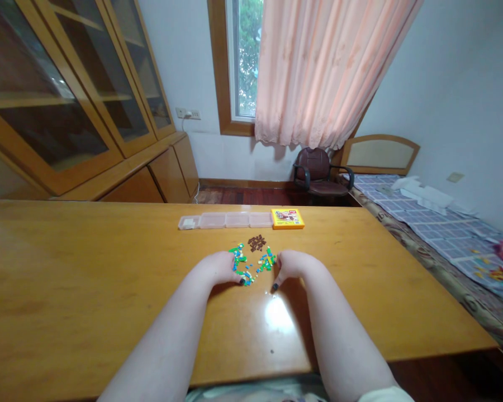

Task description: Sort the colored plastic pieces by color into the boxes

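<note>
Small building bricks in green, blue, white and yellow lie loose on the wooden table in a rough ring between my hands. My left hand rests at the left edge of the green and blue bricks, its thumb spread from the fingers and close to the nearer bricks. On the other side, my right hand is beside the right cluster of bricks, thumb apart and pointing down to the tabletop. Neither hand visibly grips a brick; the fingers are partly hidden. A separate pile of brown bricks sits just beyond.
Beyond the bricks, a clear plastic compartment tray adjoins a yellow box on the wooden table. A brown armchair stands behind the table. On the right is a bed; a glass-door cabinet stands left.
</note>
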{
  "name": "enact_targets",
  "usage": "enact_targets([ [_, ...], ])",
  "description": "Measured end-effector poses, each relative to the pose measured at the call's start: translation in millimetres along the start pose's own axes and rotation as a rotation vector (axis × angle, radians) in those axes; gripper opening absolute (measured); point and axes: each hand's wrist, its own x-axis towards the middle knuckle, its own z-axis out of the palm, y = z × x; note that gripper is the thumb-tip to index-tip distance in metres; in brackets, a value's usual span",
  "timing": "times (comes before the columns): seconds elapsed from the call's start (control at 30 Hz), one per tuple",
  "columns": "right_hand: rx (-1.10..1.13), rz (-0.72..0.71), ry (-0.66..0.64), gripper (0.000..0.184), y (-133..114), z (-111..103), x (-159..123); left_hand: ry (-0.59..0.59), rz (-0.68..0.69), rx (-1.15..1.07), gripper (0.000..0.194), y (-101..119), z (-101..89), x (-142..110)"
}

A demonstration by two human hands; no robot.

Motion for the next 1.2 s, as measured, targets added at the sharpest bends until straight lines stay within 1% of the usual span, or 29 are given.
enact_targets([
  [0.17, -0.098, 0.035, -0.042, 0.041, -8, 5, 7, -0.037, -0.093, 0.084, 0.036, 0, 0.4, 1],
  [0.27, -0.113, 0.111, -0.053, 0.039, -1, 3, 11, -0.062, -0.168, 0.09, 0.044, -7, -2.0, 2],
  [0.33, -0.108, 0.145, -0.027, 0.038, 7, -1, 12, -0.082, -0.241, 0.097, 0.049, -16, -3.7, 4],
  [0.4, -0.088, 0.173, 0.016, 0.036, 16, -5, 12, -0.094, -0.314, 0.096, 0.052, -27, -5.2, 6],
  [0.47, -0.058, 0.251, 0.08, 0.036, 24, -8, 13, -0.08, -0.376, 0.064, 0.053, -39, -6.0, 9],
  [0.57, 0.011, 0.365, 0.215, 0.04, 28, -7, 20, 0.02, -0.472, 0.003, 0.056, -54, -4.4, 17],
  [0.63, 0.055, 0.371, 0.34, 0.04, 25, -1, 29, 0.124, -0.517, -0.026, 0.055, -58, -1.1, 24],
  [0.7, 0.089, 0.363, 0.46, 0.04, 19, 6, 38, 0.225, -0.492, -0.048, 0.047, -56, 3.5, 30],
  [0.73, 0.109, 0.337, 0.495, 0.037, 15, 10, 42, 0.264, -0.463, -0.056, 0.043, -54, 5.9, 33],
  [0.83, 0.157, 0.258, 0.554, 0.034, 6, 18, 50, 0.33, -0.379, -0.076, 0.032, -45, 11.1, 41],
  [0.93, 0.206, 0.226, 0.613, 0.039, 6, 19, 53, 0.372, -0.288, -0.1, 0.029, -40, 11.8, 43],
  [1.0, 0.231, 0.188, 0.62, 0.042, 10, 17, 53, 0.402, -0.244, -0.095, 0.029, -40, 10.6, 42],
  [1.1, 0.255, 0.123, 0.593, 0.045, 17, 15, 53, 0.39, -0.269, -0.032, 0.027, -39, 8.9, 38],
  [1.2, 0.267, 0.09, 0.576, 0.048, 19, 14, 52, 0.31, -0.296, 0.042, 0.027, -31, 8.6, 30],
])
